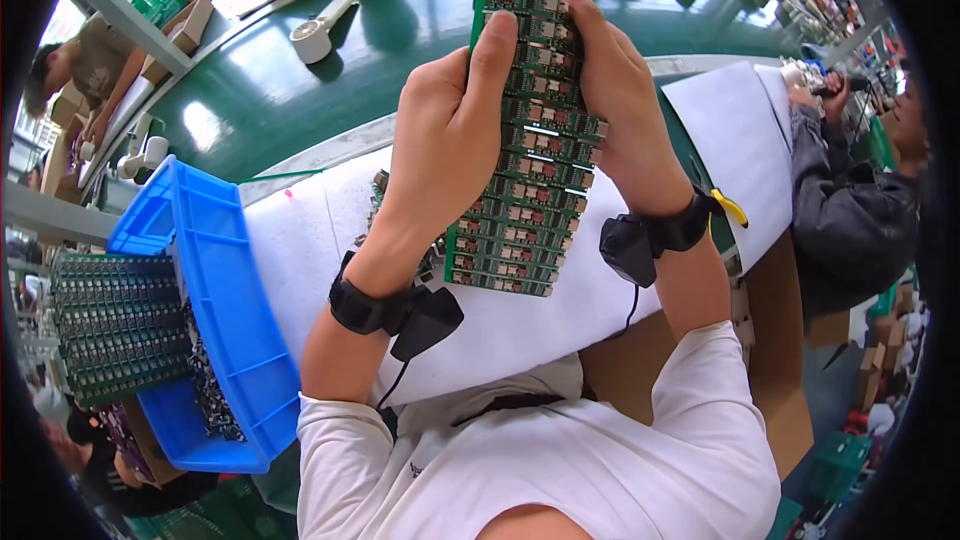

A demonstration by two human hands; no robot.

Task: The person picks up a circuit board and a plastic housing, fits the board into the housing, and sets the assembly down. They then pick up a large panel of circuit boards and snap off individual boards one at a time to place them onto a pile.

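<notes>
A panel of green circuit boards (520,210), joined in rows with small metal connectors, is raised over the work table and slopes toward me. My left hand (445,130) is closed on its left side, thumb lying on the face near the top. On the opposite edge, my right hand (625,90) grips the upper part with its thumb along the side. The fingers behind the panel are hidden. Partly covered by my left wrist, some small separated boards (378,190) lie on the white foam sheet (300,240). Both wrists wear black straps with small boxes.
At left stands a blue bin (225,310) holding small parts, beside stacked green board panels (120,325). Yellow-handled pliers (732,208) lie right of my right wrist. A green conveyor (270,100) carries a white handheld device (315,38). A cardboard box (785,360) and a co-worker (850,190) are at right.
</notes>
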